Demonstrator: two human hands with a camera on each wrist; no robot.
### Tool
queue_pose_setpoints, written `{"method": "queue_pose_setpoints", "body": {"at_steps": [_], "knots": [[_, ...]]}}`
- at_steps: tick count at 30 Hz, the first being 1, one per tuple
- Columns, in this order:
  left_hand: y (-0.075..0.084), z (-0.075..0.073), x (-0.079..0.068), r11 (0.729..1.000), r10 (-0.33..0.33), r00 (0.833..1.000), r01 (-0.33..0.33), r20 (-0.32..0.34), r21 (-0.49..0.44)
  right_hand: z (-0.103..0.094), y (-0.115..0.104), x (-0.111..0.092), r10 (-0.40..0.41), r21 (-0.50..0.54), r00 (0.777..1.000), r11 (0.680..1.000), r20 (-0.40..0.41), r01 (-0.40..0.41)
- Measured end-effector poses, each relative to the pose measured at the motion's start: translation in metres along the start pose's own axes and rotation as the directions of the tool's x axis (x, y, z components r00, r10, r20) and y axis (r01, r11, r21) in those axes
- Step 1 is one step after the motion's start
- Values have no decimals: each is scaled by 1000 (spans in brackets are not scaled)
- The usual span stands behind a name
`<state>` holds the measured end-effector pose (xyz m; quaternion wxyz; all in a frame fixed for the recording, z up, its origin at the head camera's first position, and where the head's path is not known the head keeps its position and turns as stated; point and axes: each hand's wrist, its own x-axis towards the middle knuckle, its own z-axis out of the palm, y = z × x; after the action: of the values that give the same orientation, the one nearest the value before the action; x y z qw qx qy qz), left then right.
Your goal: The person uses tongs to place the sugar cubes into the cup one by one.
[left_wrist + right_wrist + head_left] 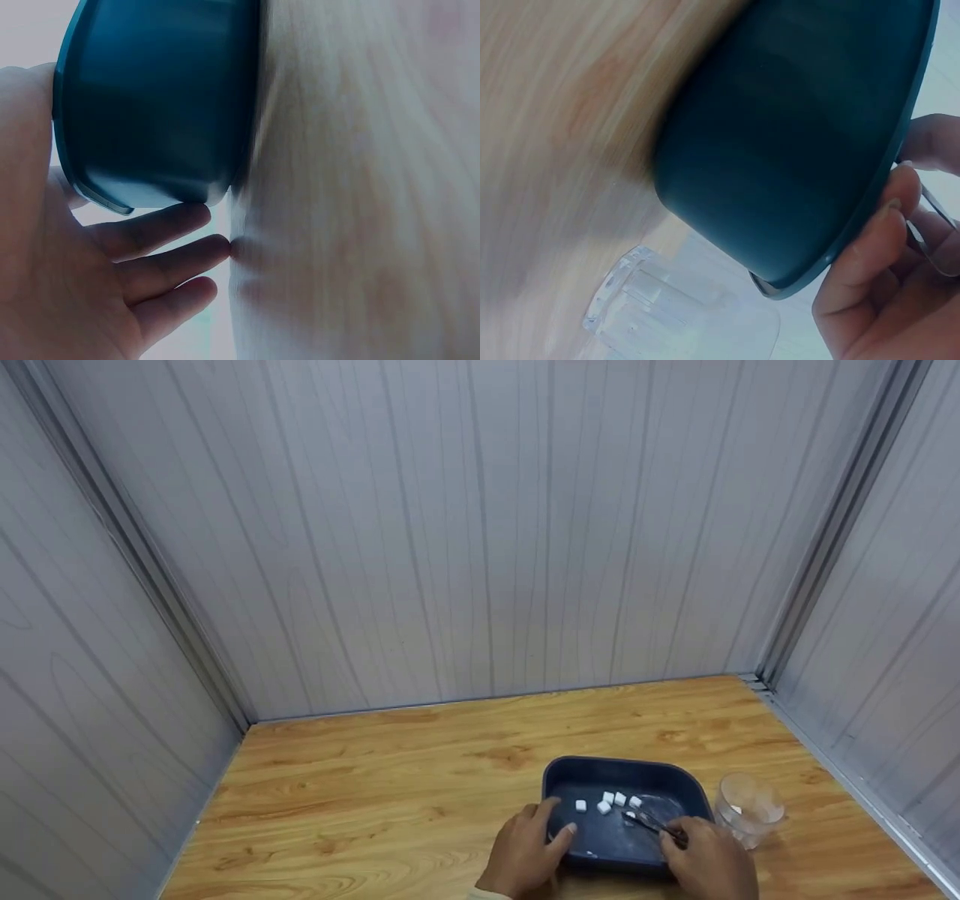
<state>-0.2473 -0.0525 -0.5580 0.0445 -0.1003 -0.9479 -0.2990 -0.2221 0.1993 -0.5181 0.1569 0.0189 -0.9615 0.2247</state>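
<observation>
Inside the dark tray [611, 844], away from its right rim, six white cubes [620, 799] can be counted: four grouped near the middle, one apart toward the left rim, and one at the tips of the tweezers [649, 826]. That single pair of tweezers slants in over the tray's near-right part; the right hand [709, 859] pinches it between its fingers, presumably because cubes so small suit narrow tips. Whether the tips grasp the sixth cube or only touch it, I cannot tell. The left hand [521, 844] rests on the tray's near-left corner, its fingers extended rather than clenched, seemingly to keep the one tray from sliding. Just beyond the tray's right rim stands one clear cup [757, 802], close to the right hand and so easily reached; at least one white piece [736, 810] shows in it. All this sits toward the right edge of the worktop [390, 795], well apart from its far-left corner.
</observation>
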Motion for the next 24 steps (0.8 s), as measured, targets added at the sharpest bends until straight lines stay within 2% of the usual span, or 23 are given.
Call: {"method": "queue_pose_setpoints", "body": {"at_steps": [10, 19, 24], "knots": [[0, 0, 0, 1000, 1, 1000, -1, -4, 7, 3, 2, 2, -18, -26, 1000, 999, 19, 19], [1, 1, 1, 1000, 0, 1000, 0, -2, 13, 2, -1, 5, 33, -58, 993, 998, 111, -27], [1, 0, 1, 1000, -6, 1000, 6, 2, 9, 3, 0, 3, 15, -50, 996, 999, 85, -11]]}}
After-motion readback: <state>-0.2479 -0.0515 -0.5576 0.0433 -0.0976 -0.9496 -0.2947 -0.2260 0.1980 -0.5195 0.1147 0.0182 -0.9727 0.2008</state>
